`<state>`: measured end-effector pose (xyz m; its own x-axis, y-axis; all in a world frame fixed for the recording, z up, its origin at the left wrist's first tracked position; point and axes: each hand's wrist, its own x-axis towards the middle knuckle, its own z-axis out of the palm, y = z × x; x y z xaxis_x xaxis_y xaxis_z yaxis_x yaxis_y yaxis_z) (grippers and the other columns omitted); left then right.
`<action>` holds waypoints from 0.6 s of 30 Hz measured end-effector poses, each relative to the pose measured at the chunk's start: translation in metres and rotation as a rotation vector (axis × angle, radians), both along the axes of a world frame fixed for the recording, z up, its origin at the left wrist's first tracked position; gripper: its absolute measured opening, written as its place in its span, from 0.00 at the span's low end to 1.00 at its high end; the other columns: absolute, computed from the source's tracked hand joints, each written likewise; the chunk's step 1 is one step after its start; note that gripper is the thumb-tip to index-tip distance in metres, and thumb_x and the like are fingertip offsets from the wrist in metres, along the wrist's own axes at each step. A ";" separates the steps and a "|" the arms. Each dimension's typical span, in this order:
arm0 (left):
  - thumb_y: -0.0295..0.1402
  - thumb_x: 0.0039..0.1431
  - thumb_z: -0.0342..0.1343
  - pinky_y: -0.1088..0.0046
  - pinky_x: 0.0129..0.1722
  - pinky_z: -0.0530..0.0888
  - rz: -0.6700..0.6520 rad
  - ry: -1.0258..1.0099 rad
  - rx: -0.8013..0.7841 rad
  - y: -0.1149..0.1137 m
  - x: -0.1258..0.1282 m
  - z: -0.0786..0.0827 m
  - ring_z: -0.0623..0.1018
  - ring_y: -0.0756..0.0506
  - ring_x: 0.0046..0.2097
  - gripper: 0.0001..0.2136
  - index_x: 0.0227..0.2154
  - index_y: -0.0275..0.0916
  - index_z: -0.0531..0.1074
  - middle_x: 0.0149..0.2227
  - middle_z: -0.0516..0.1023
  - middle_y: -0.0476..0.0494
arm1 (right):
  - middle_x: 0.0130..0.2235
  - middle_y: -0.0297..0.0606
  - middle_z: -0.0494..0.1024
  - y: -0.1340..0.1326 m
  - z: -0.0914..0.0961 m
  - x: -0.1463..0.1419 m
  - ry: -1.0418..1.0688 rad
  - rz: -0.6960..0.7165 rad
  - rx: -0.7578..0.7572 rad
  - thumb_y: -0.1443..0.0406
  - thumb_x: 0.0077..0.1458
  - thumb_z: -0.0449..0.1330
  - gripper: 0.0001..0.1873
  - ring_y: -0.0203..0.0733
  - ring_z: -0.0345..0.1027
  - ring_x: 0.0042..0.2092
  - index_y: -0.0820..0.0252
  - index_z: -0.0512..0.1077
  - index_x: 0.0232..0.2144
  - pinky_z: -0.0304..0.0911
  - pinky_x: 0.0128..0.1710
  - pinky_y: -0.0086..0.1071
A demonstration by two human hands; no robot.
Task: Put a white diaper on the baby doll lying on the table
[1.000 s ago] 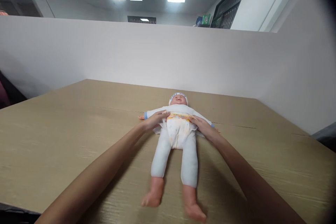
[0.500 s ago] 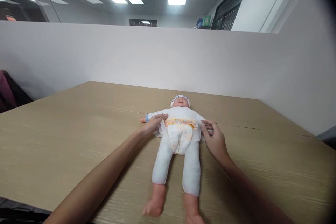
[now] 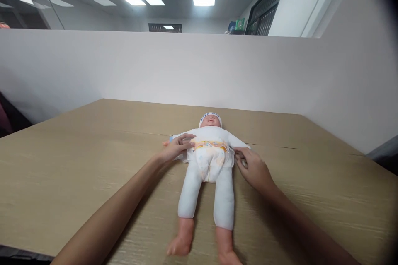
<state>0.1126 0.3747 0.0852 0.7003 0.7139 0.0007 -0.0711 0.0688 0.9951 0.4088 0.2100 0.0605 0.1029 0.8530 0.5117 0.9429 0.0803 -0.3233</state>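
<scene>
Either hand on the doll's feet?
No, the left hand and right hand are both at the sides of the diaper, away from the feet.

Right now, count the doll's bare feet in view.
2: one foot left of centre near the picture's bottom, the other foot to its right, partly cut off by the bottom edge.

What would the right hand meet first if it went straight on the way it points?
Most likely the side of the diaper on the doll: the right hand points toward it from beside its edge, though depth leaves contact unclear.
</scene>
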 end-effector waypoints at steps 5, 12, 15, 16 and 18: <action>0.43 0.57 0.66 0.66 0.44 0.74 0.330 0.136 0.308 -0.006 0.016 0.022 0.79 0.42 0.45 0.21 0.49 0.40 0.73 0.49 0.80 0.40 | 0.37 0.39 0.79 -0.010 -0.006 0.006 -0.042 -0.145 -0.051 0.56 0.63 0.59 0.10 0.50 0.73 0.40 0.55 0.73 0.35 0.62 0.38 0.38; 0.41 0.68 0.55 0.55 0.60 0.66 0.174 0.340 1.084 -0.055 0.073 0.068 0.72 0.37 0.56 0.11 0.45 0.44 0.76 0.51 0.79 0.44 | 0.30 0.36 0.75 -0.006 -0.021 0.008 0.040 -0.250 -0.118 0.51 0.62 0.59 0.16 0.45 0.71 0.33 0.55 0.68 0.30 0.56 0.30 0.34; 0.47 0.66 0.56 0.52 0.58 0.67 0.077 0.461 1.205 -0.062 0.089 0.062 0.71 0.35 0.55 0.15 0.46 0.44 0.78 0.48 0.80 0.41 | 0.30 0.37 0.76 -0.006 -0.023 0.010 0.090 -0.269 -0.165 0.51 0.60 0.61 0.17 0.45 0.70 0.32 0.55 0.68 0.28 0.54 0.29 0.33; 0.49 0.65 0.57 0.52 0.58 0.67 0.071 0.496 1.223 -0.063 0.092 0.058 0.70 0.34 0.55 0.17 0.46 0.44 0.78 0.48 0.79 0.41 | 0.30 0.37 0.76 -0.006 -0.021 0.011 0.111 -0.259 -0.189 0.51 0.60 0.61 0.17 0.44 0.69 0.31 0.55 0.68 0.27 0.53 0.29 0.33; 0.50 0.62 0.59 0.51 0.57 0.67 0.074 0.540 1.241 -0.062 0.094 0.052 0.69 0.33 0.55 0.19 0.49 0.44 0.79 0.50 0.78 0.40 | 0.28 0.37 0.75 -0.007 -0.016 0.014 0.151 -0.218 -0.242 0.51 0.61 0.60 0.19 0.44 0.68 0.31 0.55 0.67 0.24 0.52 0.29 0.33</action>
